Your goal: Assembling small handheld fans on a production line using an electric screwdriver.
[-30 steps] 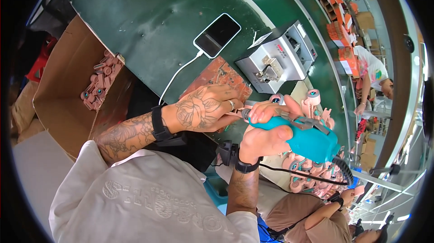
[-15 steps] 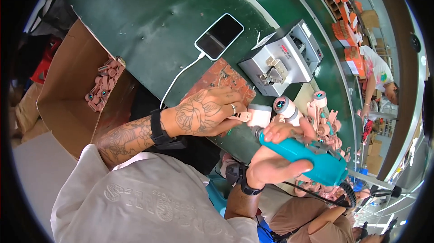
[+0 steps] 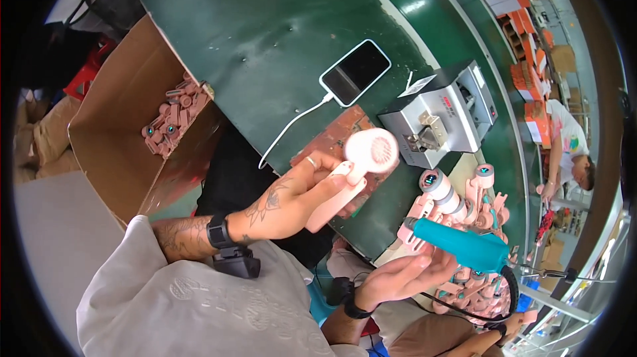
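My left hand (image 3: 288, 204) is closed around the handle of a pink handheld fan (image 3: 371, 151), its round grille facing up and slightly blurred. The fan is above a worn reddish board (image 3: 355, 118) on the green table. My right hand (image 3: 405, 279) has its fingers loosely stretched out, palm turned up. Just above these fingers is a teal electric screwdriver (image 3: 461, 245), hanging by a wire with a coiled black cord at its rear end. Whether the fingertips touch it I cannot tell. Beyond the screwdriver lies a pile of pink fans (image 3: 474, 290), some with small lit displays.
A silver bench machine (image 3: 434, 125) stands right of a charging phone (image 3: 355, 73). At the left, a cardboard box (image 3: 119, 125) holds several pink fans. Two pink pieces lie at the table's far side. Co-workers sit at the lower right and the far right.
My left hand has raised and turned the fan, so its grille now shows. My right hand has loosened from the screwdriver and dropped below it. The whole view has shifted.
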Available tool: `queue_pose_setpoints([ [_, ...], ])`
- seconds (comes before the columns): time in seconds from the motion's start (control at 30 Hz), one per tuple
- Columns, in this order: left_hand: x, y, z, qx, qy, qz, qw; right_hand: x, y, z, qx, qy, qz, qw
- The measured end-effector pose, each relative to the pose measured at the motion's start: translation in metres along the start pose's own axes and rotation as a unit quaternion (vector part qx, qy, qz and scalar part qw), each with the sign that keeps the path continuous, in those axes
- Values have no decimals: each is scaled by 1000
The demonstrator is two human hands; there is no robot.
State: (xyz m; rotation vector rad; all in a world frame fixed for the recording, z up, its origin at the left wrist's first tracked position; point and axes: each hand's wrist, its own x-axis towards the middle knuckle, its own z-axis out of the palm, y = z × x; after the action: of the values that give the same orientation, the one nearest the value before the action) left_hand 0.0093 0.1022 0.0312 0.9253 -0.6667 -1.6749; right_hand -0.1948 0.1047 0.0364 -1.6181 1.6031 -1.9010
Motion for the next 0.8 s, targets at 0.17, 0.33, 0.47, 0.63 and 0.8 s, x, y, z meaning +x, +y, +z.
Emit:
queue_pose_setpoints([
  [0.17, -18, -32, 9, -227, -11, -100, 969, -31, -31, 2, -43, -259, 45, 964],
  [0.33, -17, -20, 17, -353, -44, -125, 926, -35, -42, 34, -142, -337, 4, 931],
  [0.47, -16, -19, 21, -404, -7, -151, 902, -31, -44, 31, -183, -324, -39, 927],
  [0.63, -13, -23, 19, -363, -7, -177, 915, -25, -58, 22, -22, -212, 105, 971],
  [0.8, -17, -33, 14, -266, -29, -208, 941, -10, -45, 12, -66, -322, 55, 943],
])
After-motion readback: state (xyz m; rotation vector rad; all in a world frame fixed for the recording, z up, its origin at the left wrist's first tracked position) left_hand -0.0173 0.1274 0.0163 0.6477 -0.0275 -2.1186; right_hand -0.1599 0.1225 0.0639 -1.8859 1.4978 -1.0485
